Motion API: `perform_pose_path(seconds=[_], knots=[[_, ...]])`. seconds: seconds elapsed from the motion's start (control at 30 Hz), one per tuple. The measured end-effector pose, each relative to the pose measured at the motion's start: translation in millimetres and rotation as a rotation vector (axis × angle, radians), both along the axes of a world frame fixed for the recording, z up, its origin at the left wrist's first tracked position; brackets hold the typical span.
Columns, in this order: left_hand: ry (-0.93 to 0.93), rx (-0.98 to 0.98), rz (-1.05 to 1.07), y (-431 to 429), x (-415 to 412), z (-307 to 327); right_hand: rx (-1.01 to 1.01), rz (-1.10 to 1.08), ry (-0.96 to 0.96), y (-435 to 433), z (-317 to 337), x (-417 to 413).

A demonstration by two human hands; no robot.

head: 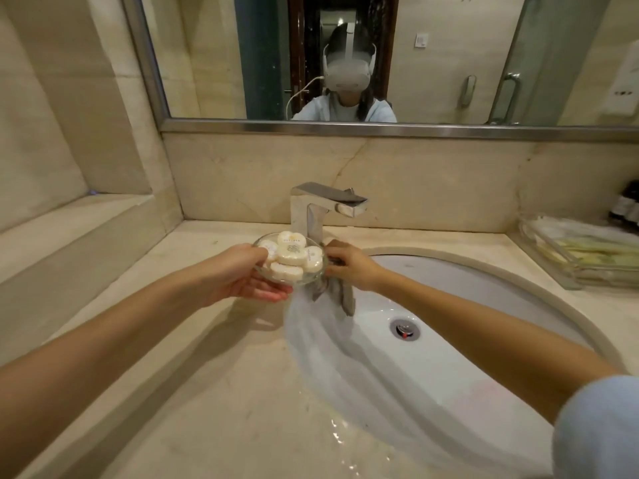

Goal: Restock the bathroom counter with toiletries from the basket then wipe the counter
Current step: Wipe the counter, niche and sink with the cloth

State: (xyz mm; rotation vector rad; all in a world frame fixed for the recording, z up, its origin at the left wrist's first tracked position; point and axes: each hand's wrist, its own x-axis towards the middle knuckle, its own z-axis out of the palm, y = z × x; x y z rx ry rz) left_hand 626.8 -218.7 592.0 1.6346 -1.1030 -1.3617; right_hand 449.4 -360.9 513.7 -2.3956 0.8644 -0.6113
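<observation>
Glass dish [311,279] of soaps [291,254] is resting in the left hand [238,274], thumb on its rim, fingers curled beneath, near the counter's [207,375] back edge by the tap [311,209]. The right hand [349,267] is gripping a grey cloth [345,299], bunched against the dish and hanging into the sink [432,292].

Warm, kinda dim light — soft shadows across the counter [193,392], wet glare near its front edge. Fisheye bends the edges, mirror [207,63] reflection's hazy.
</observation>
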Motion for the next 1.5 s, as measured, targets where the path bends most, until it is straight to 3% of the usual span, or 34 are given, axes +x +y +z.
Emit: perform_pose_path(seconds=[0.07,0.13,0.27,0.33,0.5,0.57,0.63,0.87,1.03,1.2,1.3,1.37,1.43,1.5], knots=[[-0.019,0.020,0.008,6,1,0,0.135,0.143,0.025,19,1,-1],[-0.034,0.038,0.019,12,5,0,0.222,0.126,-0.008,32,7,-9],[-0.020,0.046,0.040,22,16,3,0.302,-0.323,-0.488,27,18,-17],[-0.007,0.036,0.054,24,21,4,0.315,-0.506,-0.604,15,24,-8],[-0.004,0.019,0.090,26,28,7,0.174,-0.569,-0.221,22,2,42],[0.000,0.009,0.092,30,31,7,0.015,-0.538,-0.153,34,-4,53],[-0.011,0.004,0.090,32,32,7,-0.014,-0.435,-0.128,44,-4,58],[0.044,-0.026,0.070,40,17,9,0.089,0.144,0.074,98,12,42],[0.059,-0.017,0.063,46,-6,11,0.308,0.336,0.181,144,22,-11],[0.085,0.006,-0.003,37,-43,5,0.542,0.360,0.477,149,40,-92],[0.102,0.013,-0.057,28,-73,-1,0.536,0.379,0.830,134,41,-143],[0.126,0.008,-0.095,19,-91,-6,0.490,0.274,0.938,127,50,-179],[0.155,0.002,-0.131,8,-107,-10,0.437,0.082,0.809,124,71,-215],[0.176,0.001,-0.142,-3,-123,-15,0.365,-0.154,0.549,117,89,-251]])
